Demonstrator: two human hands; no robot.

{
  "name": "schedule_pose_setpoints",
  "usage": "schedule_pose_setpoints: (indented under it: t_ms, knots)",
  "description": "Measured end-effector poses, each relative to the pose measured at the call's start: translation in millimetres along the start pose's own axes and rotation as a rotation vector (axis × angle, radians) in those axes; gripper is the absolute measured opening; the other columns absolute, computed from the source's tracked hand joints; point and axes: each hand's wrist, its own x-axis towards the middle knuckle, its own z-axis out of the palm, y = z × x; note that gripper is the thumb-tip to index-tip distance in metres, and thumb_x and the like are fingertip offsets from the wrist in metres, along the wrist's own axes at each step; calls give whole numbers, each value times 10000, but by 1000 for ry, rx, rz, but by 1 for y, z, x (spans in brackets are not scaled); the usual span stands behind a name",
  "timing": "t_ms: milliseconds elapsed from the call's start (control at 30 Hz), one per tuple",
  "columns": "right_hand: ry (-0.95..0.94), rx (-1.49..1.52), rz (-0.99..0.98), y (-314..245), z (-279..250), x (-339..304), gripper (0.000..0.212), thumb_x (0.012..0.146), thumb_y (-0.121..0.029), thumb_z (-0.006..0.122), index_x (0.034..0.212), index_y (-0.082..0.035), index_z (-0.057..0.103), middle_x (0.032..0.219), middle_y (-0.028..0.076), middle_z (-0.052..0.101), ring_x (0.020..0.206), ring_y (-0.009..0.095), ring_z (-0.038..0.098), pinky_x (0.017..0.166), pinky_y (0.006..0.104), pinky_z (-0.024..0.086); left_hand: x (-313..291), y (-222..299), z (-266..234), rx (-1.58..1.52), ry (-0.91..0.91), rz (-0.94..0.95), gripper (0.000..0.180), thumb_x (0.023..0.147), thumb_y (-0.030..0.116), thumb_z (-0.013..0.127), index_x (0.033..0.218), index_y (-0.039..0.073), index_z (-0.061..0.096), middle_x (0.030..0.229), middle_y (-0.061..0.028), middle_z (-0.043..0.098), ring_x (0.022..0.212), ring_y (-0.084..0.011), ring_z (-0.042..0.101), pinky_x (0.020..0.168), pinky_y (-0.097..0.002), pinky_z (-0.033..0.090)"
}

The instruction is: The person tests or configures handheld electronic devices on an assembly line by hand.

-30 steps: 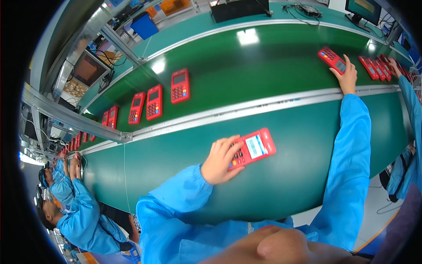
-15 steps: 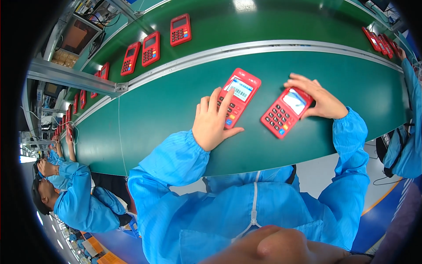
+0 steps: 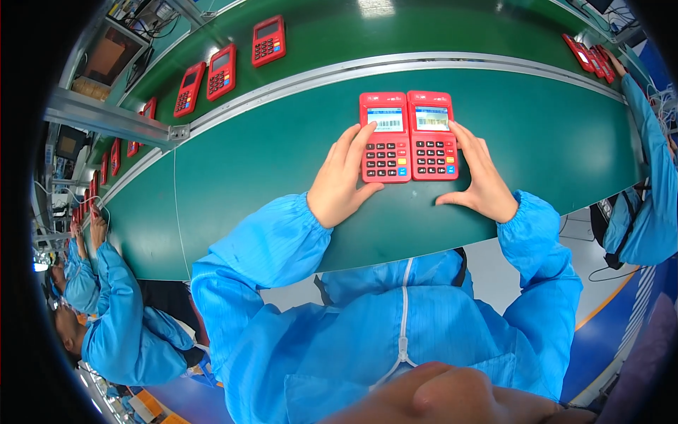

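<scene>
Two red card payment terminals lie face up, side by side with their long edges together, on the green worktop (image 3: 261, 177). Both screens are lit and show a barcode. My left hand (image 3: 341, 173) rests at the left edge of the left terminal (image 3: 383, 145), fingers extended, one fingertip over its screen corner and the thumb near its lower edge. My right hand (image 3: 484, 173) is at the right edge of the right terminal (image 3: 432, 141), fingers stretched along its side and the thumb out below it. Neither hand is closed around a terminal.
Beyond a metal rail (image 3: 339, 76) runs a green belt (image 3: 424, 32) carrying several more red terminals (image 3: 268, 39). A metal post (image 3: 106, 116) juts in at the left. Co-workers in blue smocks are at the left (image 3: 138, 318) and right (image 3: 650, 169).
The two terminals, apart and tilted before, now stand straight and touching. My right hand has moved left with its terminal. The whole view has shifted slightly.
</scene>
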Motion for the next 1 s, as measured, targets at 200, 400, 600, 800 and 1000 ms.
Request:
schedule_pose_setpoints:
  t_ms: [200,400,600,800,1000]
  knots:
    - [80,20,19,4,6,6,962,574,-156,816,1369,-97,277,1351,155,332,1162,339,380,985,406,367,-5,2,2,-55,89,24,890,598,-9,778,1336,46,282,1303,-174,364,851,-204,555,727,-281,520]
    - [87,16,-1,1,5,9,923,588,-172,805,1357,-86,303,1325,155,379,1135,330,410,966,386,383,-6,-4,1,-69,105,-15,869,595,-4,784,1316,32,301,1283,-177,382,852,-198,561,725,-287,537]
    - [99,-34,-19,4,7,7,893,608,-214,795,1351,-84,316,1305,157,401,1069,315,445,928,374,404,-6,-4,4,13,141,38,778,589,58,796,1250,48,387,1263,-176,389,857,-234,548,739,-314,519]
    - [255,-357,-230,6,-14,-19,430,716,-178,717,1115,-91,582,962,85,500,860,225,464,747,347,398,-11,0,0,435,274,550,372,649,173,733,983,63,611,1019,-119,530,864,-222,501,698,-376,435]
    - [208,-461,-327,7,-11,-18,296,733,-142,688,1026,-127,648,896,42,490,877,207,436,767,347,374,-8,-2,5,616,218,605,319,723,138,658,1036,86,623,1004,-62,540,885,-186,490,772,-368,405]
